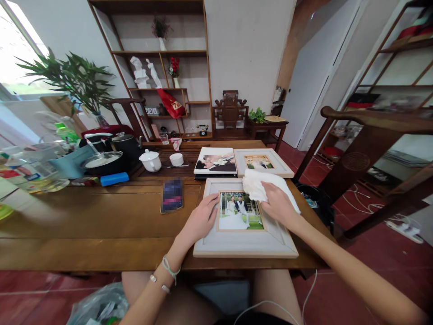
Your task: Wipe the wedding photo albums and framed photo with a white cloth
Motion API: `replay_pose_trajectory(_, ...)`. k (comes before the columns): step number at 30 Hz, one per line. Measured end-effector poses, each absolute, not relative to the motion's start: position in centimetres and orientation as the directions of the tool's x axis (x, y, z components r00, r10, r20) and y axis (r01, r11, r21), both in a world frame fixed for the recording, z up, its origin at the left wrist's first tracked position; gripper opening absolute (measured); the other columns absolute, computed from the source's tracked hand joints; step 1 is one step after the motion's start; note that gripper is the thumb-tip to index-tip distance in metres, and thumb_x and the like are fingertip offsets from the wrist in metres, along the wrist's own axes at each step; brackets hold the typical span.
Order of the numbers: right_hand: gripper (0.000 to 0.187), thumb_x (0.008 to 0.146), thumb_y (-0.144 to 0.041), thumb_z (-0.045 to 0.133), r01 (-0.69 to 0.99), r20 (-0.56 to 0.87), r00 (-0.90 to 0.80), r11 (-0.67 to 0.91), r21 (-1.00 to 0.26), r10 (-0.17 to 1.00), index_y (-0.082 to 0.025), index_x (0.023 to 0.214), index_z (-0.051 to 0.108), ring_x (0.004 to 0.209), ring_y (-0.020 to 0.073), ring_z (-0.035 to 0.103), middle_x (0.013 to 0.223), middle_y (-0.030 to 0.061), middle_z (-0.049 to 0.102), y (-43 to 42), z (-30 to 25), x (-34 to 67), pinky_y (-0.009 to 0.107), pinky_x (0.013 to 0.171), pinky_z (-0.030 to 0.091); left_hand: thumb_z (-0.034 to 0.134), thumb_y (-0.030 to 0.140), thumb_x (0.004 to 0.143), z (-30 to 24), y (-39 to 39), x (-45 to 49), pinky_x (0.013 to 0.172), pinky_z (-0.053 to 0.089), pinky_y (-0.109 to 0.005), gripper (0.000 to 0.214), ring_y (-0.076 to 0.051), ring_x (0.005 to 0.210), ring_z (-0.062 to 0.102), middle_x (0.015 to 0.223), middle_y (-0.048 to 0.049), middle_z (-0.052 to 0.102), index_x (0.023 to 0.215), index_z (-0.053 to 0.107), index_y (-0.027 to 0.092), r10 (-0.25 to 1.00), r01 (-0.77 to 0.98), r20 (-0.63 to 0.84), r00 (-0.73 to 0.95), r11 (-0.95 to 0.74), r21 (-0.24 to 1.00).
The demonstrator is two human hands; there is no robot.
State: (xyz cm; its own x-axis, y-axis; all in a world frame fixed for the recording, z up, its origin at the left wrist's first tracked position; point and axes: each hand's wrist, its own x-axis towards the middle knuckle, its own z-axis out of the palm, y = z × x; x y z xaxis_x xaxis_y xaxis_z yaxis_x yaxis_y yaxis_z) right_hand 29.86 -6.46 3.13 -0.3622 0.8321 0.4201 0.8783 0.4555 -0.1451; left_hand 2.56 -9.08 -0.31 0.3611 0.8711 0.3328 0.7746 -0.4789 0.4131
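Observation:
A white picture frame [243,246] with a wooden-coloured edge lies flat on the table in front of me, holding a photo [240,211] of two people outdoors. My left hand [203,217] rests on the frame's left border, fingers stretched out along it beside the photo. With my right hand [279,205] I grip a white cloth [255,186], pressed on the frame's upper right corner; part of the cloth trails to the right past the hand. Behind lie a second framed photo [278,163] and a stack of photo panels [216,168].
The brown wooden table [101,230] carries a phone [172,195], a lidded white cup [150,160], a small white bowl [176,159], a blue box [114,179] and a black pan [103,163]. A wooden chair [355,153] stands at the right, a plastic bag [101,307] below left.

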Motion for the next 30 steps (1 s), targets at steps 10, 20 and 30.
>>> replay_pose_trajectory(10, 0.065, 0.072, -0.005, 0.047, 0.576, 0.284, -0.748, 0.799, -0.172, 0.600, -0.007, 0.137, 0.045, 0.138, 0.0241, 0.033, 0.140, 0.0146, 0.051, -1.8, 4.0, 18.9, 0.043, 0.113, 0.025, 0.039, 0.024, 0.095, -0.2, -9.2, 2.7, 0.102, 0.046, -0.046, 0.033, -0.028, 0.123, 0.052, 0.131, -0.0132, 0.054, 0.123, 0.056, 0.019, 0.880, 0.771, 0.333, 0.340, -0.463, 0.437)
replay_pose_trajectory(20, 0.056, 0.073, 0.000, 0.050, 0.639, 0.152, -0.761, 0.769, 0.007, 0.631, -0.002, 0.129, 0.051, 0.139, 0.0267, 0.031, 0.135, 0.0223, 0.053, -2.3, 4.6, 24.1, 0.047, 0.114, 0.023, 0.037, 0.025, 0.096, -0.3, -9.1, 2.6, 0.111, 0.039, -0.044, 0.037, -0.025, 0.132, 0.045, 0.141, -0.0117, 0.050, 0.128, 0.054, 0.016, 0.880, 0.766, 0.321, 0.350, -0.467, 0.442)
replay_pose_trajectory(30, 0.054, 0.070, -0.003, 0.051, 0.790, 0.143, -0.611, 0.588, 0.174, 0.779, -0.007, 0.123, 0.056, 0.130, 0.0315, 0.044, 0.126, 0.0200, 0.061, -7.9, 4.3, 27.9, 0.047, 0.108, 0.034, 0.038, 0.025, 0.096, -0.4, -9.1, 2.7, 0.111, 0.040, -0.043, 0.039, -0.024, 0.131, 0.046, 0.141, -0.0104, 0.050, 0.130, 0.054, 0.018, 0.889, 0.780, 0.325, 0.323, -0.445, 0.440)
